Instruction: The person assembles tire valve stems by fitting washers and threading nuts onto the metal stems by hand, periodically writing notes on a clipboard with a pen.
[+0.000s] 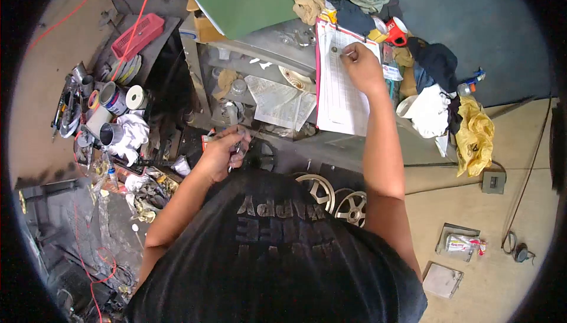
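The step in hand was judged to be the handling of papers (344, 101), which lay on a pink-edged board (319, 84) on the surface (336, 141). Over their upper part the right hand (364, 70) was held, its fingers bent and drawn close; whether anything was pinched could not be told. Just beside the fingertips, a small, dark disc (334, 49) was seen. By the left hand (223, 152) a slim, silvery rod (238, 146) was gripped between curled fingers. For the next move, a light touch seemed called for, since thin sheets are easily creased. The papers were flat, smooth and ruled in a grid; nearby, a glossy red mug (397, 32), soft white cloth (433, 112) and crinkled yellow plastic (475, 134) were heaped.
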Demonstrator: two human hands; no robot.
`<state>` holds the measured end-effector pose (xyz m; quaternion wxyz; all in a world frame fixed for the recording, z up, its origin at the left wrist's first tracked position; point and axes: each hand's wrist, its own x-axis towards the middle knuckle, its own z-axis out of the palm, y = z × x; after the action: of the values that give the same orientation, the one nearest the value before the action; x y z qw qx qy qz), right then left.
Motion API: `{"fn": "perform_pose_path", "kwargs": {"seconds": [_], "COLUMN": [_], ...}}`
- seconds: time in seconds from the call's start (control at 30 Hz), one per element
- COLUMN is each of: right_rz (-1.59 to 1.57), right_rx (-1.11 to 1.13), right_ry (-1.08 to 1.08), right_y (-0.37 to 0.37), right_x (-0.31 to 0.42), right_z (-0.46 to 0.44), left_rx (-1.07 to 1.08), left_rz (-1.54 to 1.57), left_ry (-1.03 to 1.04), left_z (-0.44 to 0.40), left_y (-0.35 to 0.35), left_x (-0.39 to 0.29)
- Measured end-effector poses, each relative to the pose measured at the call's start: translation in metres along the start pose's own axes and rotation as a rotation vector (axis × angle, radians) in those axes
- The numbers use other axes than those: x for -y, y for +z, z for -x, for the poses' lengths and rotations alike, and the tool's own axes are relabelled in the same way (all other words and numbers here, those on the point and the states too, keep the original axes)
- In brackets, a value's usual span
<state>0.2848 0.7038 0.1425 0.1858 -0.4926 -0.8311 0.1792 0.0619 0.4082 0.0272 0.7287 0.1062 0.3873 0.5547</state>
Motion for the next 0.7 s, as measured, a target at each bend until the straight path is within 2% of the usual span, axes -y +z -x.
{"fn": "perform_pose_path", "kwargs": {"seconds": [0.13,0.2,0.27,0.33,0.4,0.57,0.63,0.7], "right_rz": [0.185,0.258,0.112,0.054,-0.158,-0.247,0.180,0.238], "right_rx": [0.062,0.084,0.092,0.085,0.106,0.120,0.100,0.083], "right_ry": [0.052,-0.033,0.047,0.036,0.111,0.132,0.124,0.111], "right_y": [0.020,0.030,0.033,0.034,0.041,0.055,0.061,0.066], "right_x": [-0.004,-0.020,-0.020,-0.008,-0.011,0.009,0.022,0.021], "right_z": [-0.031,-0.044,-0.055,-0.061,-0.078,-0.094,-0.095,-0.096], "left_rx": [-0.060,-0.034,-0.048,-0.062,-0.119,-0.123,-0.108,-0.153], "left_rz": [0.065,0.081,0.084,0.085,0.120,0.073,0.038,0.042], "left_ry": [0.000,0.017,0.049,0.073,0.069,0.086,0.088,0.049], "left_z": [0.003,0.004,0.007,0.011,0.015,0.023,0.027,0.032], "left_y": [-0.014,-0.032,-0.046,-0.059,-0.072,-0.102,-0.111,-0.118], "left_x": [0.002,0.001,-0.006,-0.014,-0.025,-0.050,-0.062,-0.075]}}
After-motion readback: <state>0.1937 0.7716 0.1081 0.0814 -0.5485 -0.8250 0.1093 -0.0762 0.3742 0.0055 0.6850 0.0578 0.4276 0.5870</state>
